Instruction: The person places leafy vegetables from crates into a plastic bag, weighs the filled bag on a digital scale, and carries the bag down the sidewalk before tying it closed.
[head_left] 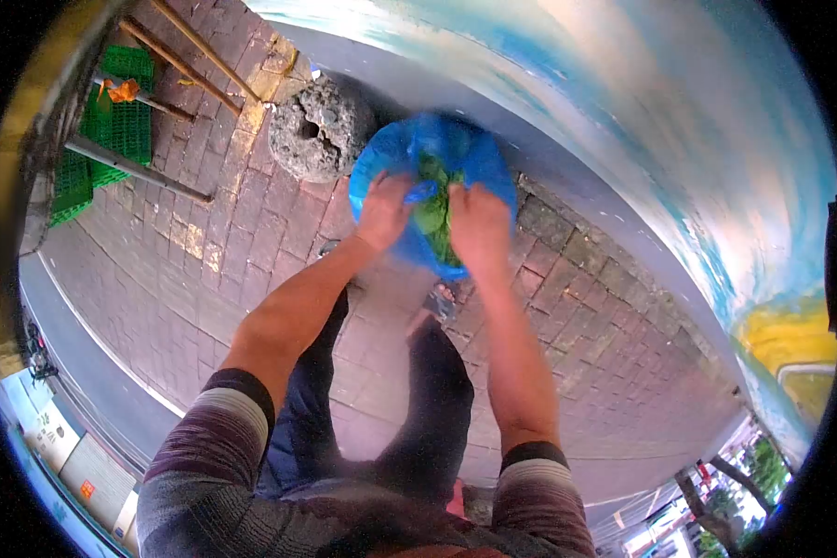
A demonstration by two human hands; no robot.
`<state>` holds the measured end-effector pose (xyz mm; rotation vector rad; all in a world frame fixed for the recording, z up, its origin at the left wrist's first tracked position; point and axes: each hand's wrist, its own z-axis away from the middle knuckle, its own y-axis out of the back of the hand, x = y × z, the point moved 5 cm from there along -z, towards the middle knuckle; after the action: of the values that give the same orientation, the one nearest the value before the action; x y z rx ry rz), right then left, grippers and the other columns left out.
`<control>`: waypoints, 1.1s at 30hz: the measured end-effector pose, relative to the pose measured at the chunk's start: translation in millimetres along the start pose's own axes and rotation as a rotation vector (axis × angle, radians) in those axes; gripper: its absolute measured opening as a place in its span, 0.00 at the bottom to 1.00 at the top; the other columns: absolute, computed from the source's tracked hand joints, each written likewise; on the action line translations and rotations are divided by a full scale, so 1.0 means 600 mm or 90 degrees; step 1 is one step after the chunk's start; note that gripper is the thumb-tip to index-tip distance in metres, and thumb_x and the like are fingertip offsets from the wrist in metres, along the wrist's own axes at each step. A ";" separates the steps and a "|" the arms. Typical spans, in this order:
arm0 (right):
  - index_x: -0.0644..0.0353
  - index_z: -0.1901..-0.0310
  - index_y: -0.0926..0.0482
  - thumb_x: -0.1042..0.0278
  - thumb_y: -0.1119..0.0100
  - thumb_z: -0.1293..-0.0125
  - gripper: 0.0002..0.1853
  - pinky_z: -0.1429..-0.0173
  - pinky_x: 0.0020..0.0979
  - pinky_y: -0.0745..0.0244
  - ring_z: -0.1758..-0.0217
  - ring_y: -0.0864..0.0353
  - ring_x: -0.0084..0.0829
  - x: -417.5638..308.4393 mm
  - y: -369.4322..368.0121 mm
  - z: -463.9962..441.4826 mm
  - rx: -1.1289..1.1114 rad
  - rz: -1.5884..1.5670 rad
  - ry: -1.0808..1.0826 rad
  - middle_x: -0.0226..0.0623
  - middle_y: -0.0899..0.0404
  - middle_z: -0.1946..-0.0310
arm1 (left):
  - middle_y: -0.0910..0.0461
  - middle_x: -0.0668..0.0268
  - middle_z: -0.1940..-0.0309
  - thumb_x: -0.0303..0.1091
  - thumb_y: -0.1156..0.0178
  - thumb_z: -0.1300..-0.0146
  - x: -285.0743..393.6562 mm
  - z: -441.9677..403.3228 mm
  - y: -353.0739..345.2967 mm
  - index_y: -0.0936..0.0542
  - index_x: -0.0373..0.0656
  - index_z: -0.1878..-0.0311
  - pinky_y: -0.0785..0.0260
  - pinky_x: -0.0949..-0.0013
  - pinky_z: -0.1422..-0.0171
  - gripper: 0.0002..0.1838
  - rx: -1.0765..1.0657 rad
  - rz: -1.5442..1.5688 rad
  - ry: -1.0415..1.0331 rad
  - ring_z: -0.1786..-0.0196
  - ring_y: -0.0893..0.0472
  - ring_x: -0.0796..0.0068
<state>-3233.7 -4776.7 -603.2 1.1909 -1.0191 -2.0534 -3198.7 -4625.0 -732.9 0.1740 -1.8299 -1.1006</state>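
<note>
A blue plastic bag (372, 163) stands on the brick paving between my feet and the painted wall, its mouth partly open. Green leafy stuff (434, 209) shows inside the opening. On the bag's left side my left hand (384, 212) is closed on the plastic, near a twisted blue bit of it. My right hand (479, 221) is closed at the right edge of the opening, gripping the bag's rim; its fingers are slightly blurred.
A round grey stone with a hole (318, 130) lies just left of the bag. Green crates (121, 121) and wooden and metal poles (139, 172) are at the upper left. The painted wall (623, 121) runs along the right. My sandalled foot (441, 301) is below the bag.
</note>
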 end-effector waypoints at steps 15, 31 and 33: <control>0.61 0.63 0.17 0.64 0.40 0.40 0.10 0.37 0.55 0.35 0.42 0.26 0.47 -0.029 -0.081 -0.031 -0.056 0.127 0.568 0.42 0.23 0.52 | 0.19 0.61 0.61 0.41 0.42 0.43 0.027 -0.036 -0.067 0.19 0.44 0.58 0.40 0.48 0.43 0.14 0.052 -0.038 -0.021 0.53 0.25 0.54; 0.55 0.61 0.16 0.56 0.50 0.28 0.15 0.58 0.54 0.26 0.63 0.18 0.52 0.090 -0.190 -0.141 -0.191 0.120 0.435 0.47 0.18 0.68 | 0.21 0.59 0.60 0.37 0.29 0.52 0.016 -0.022 -0.022 0.17 0.44 0.57 0.38 0.51 0.39 0.18 -0.045 0.012 0.026 0.49 0.26 0.53; 0.54 0.60 0.15 0.49 0.53 0.27 0.20 0.53 0.53 0.25 0.60 0.17 0.53 0.095 -0.203 -0.155 -0.269 0.102 0.413 0.51 0.17 0.65 | 0.21 0.60 0.57 0.37 0.28 0.54 0.028 -0.024 -0.010 0.17 0.45 0.57 0.38 0.51 0.38 0.19 -0.006 -0.040 0.029 0.48 0.26 0.53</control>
<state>-3187.8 -4782.8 -760.1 1.3502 -0.3351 -1.4875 -3198.1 -4646.1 -724.6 0.2509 -1.7882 -1.1396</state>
